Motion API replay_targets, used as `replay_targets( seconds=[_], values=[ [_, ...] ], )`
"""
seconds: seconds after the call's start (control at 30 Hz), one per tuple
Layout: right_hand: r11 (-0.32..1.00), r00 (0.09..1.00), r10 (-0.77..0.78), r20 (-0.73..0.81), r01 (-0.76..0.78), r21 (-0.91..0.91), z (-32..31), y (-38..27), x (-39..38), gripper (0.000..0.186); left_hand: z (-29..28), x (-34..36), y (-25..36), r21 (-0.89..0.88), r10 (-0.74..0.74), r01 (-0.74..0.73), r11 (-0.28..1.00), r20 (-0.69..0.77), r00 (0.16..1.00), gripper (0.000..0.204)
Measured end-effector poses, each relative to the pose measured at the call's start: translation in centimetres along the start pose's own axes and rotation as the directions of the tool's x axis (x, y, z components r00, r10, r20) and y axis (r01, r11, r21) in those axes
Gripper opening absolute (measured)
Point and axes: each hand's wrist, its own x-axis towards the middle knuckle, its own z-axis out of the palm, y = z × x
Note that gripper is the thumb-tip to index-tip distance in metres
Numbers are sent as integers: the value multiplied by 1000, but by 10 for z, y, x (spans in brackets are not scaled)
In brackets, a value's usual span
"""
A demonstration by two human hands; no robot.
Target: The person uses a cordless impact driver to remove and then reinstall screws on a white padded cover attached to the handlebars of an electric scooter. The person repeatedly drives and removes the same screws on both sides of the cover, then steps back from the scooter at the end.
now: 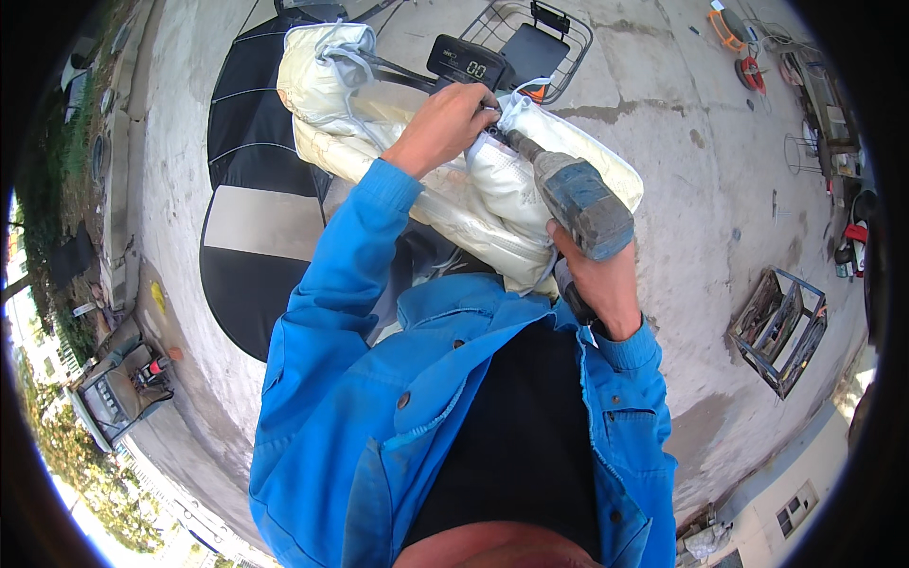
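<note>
Left fingers [481, 97] near driver [581, 201], gap unclear

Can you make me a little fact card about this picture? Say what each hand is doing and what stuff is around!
Left hand: by the tool's tip; its exact grip is hidden
Right hand: holding a worn blue-and-gray power tool
Under the hands: puffy cream cover
Just ahead: black display with lit digits
Ground, right: metal-frame rack
Clothes: open blue jacket, black top
</note>
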Motion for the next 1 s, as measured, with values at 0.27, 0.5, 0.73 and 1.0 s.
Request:
replay_targets(
  seconds=[0.27, 0.5, 0.73, 1.0],
  values=[
    [994, 997, 81, -9, -81, 75, -3, 7, 6, 40, -19, -19, 14, -149, -28, 32, 988, 32, 999, 19],
    [992, 997, 74, -5, -73, 107, -11, -13, -6, 40, -39, -21, 28, -873, -335, 328, 361, 206, 919, 27],
    [994, 995, 95, 38, -97, 46, -6, -5, 14, 42, -8, -22, 23, -602, -270, 357, 714, 235, 934, 26],
    [988, 990, 131, 49, -134, 70, -8, 7, 15, 46, -4, -27, 17, -248, -187, 204, 947, 92, 978, 21]
  ],
)
